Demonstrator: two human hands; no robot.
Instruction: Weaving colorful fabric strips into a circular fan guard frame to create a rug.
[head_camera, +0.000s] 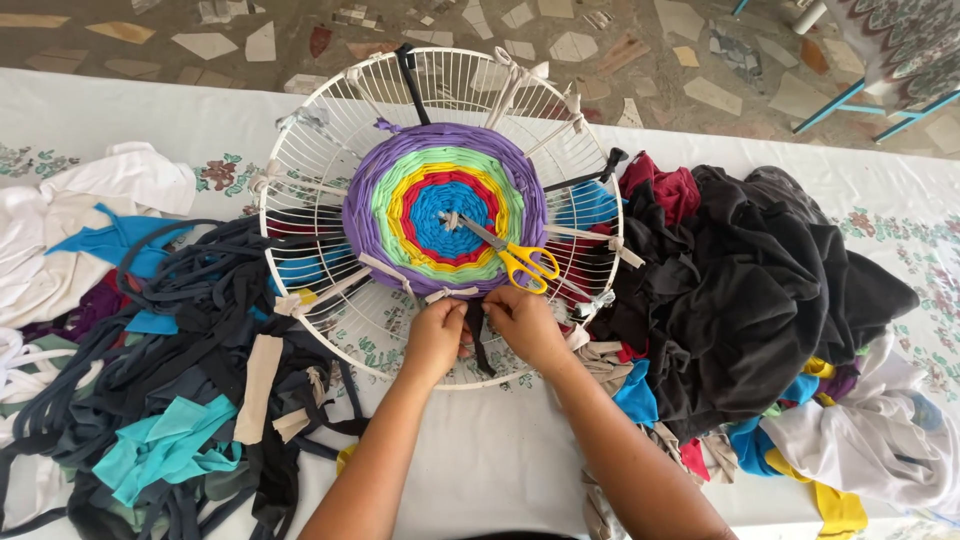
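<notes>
Purple-edged round woven mat of fabric strips (445, 215), with rings of green, yellow, red and a blue centre, sits on a white circular wire frame (330, 130) lying flat on a white cloth-covered table (490, 450). Yellow-handled scissors (510, 255) rest on the mat, blades toward the blue centre, handles toward the near right edge. At the near rim of the mat, both hands meet over a dark fabric strip (481, 345) that runs across the frame toward the near side. Left hand (436, 340) is closed, fingers pinching the strip from the left; right hand (524, 322) is closed likewise, pinching the same strip from the right. The two hands are touching or nearly so; exact contact cannot be told. Left of the frame lies a heap of dark grey, teal and beige fabric strips (190, 380). Right of the frame lies a pile of black and dark red garments (760, 290), touching the frame's right edge.
</notes>
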